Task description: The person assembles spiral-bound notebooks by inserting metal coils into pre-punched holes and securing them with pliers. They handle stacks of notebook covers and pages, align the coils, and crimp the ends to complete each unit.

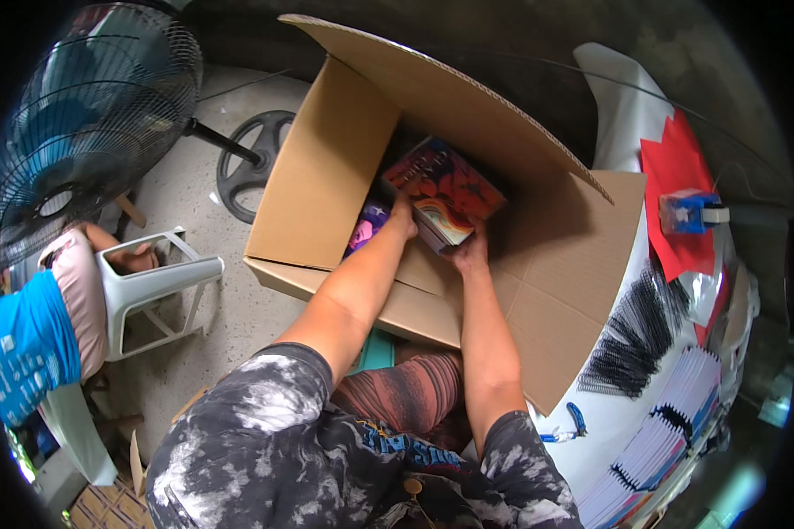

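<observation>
Carton: corrugated cardboard, matt, fluted edge. Stack of booklets: paper, glossy printed cover. Stool: smooth plastic, slight sheen. Fan guard: metal wire, from where I stand. Floor: rough, concrete-like. Tape dispenser: shiny plastic. Shirt: matt cloth.

Inside the cardboard box, the fingertips of the left grip are hard to make out against the stack of books, whose underside is hidden; the fingers of the right grip are mostly concealed beneath it. The left forearm partly covers a purple item in the box, its kind unclear. Left of the box, the picture's dark rim cuts off a person in blue. Below the box, a teal object is mostly hidden. Far right of the box, a pale glow is blurred.
</observation>
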Demonstrator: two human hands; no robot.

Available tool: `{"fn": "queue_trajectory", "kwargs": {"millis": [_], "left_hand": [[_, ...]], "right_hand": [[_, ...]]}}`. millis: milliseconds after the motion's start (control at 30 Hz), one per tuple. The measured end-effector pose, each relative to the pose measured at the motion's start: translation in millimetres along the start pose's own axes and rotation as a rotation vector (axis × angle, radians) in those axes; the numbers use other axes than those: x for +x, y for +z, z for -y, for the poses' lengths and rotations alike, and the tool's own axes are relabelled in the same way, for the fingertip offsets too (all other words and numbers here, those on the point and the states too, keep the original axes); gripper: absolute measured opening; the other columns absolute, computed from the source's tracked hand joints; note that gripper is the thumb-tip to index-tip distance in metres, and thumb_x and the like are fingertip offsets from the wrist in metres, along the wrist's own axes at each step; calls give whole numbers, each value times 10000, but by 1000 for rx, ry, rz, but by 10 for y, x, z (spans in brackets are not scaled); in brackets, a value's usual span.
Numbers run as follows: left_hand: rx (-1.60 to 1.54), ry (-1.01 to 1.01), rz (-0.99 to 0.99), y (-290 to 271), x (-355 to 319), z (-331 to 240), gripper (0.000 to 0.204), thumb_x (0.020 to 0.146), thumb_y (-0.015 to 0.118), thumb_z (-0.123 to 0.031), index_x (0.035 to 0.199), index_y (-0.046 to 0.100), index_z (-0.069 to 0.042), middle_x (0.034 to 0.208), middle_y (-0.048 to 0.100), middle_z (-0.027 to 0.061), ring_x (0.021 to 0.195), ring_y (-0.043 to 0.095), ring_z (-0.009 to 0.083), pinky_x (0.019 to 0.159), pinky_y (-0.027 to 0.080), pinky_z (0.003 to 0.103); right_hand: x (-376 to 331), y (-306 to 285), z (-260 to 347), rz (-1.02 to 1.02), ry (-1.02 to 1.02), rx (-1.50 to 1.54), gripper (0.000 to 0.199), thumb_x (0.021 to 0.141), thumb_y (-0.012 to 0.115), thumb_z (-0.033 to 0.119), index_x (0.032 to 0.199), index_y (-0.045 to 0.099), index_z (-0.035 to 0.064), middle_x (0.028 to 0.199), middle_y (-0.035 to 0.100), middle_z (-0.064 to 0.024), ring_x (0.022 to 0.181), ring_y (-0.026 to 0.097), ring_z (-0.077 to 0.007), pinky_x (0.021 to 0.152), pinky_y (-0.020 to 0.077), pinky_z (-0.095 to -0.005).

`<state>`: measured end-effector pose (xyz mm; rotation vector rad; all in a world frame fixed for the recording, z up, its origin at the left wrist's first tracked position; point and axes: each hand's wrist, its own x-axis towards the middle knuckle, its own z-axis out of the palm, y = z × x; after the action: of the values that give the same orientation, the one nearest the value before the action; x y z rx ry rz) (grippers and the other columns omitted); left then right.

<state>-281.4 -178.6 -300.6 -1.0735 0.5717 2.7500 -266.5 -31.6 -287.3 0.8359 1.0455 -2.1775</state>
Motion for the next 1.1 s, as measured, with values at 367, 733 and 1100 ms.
{"fn": "queue_trajectory", "kwargs": {"millis": [367, 733, 1100], "left_hand": [[76, -115, 46, -8, 111, 3, 351, 767, 603, -350, 1008, 567, -97, 1003, 619, 129, 814, 619, 301, 745, 512, 449], [151, 353, 170, 132, -1494, -233, 356, 834, 580, -247, 1146, 486, -104, 1071, 558, 59, 957, 576, 206, 831, 487, 381], [105, 314, 273, 893, -94, -640, 537, 691, 746, -194, 1151, 472, -149, 1009, 551, 50, 921, 536, 206, 729, 493, 449]], "right_hand": [[60, -40, 66, 143, -116, 329, 478, 773, 589, 302, 1173, 506, 54, 1141, 571, -151, 1035, 542, -332, 932, 415, -464], [-1779, 593, -115, 248, -493, 161, 549, 788, 572, 254, 1253, 424, 3, 1218, 513, -157, 1129, 503, -285, 962, 407, -423], [-614, 913, 1068, 263, -360, 64, 349, 768, 569, 264, 1004, 569, 7, 952, 631, -147, 918, 602, -285, 889, 451, -419]]}}
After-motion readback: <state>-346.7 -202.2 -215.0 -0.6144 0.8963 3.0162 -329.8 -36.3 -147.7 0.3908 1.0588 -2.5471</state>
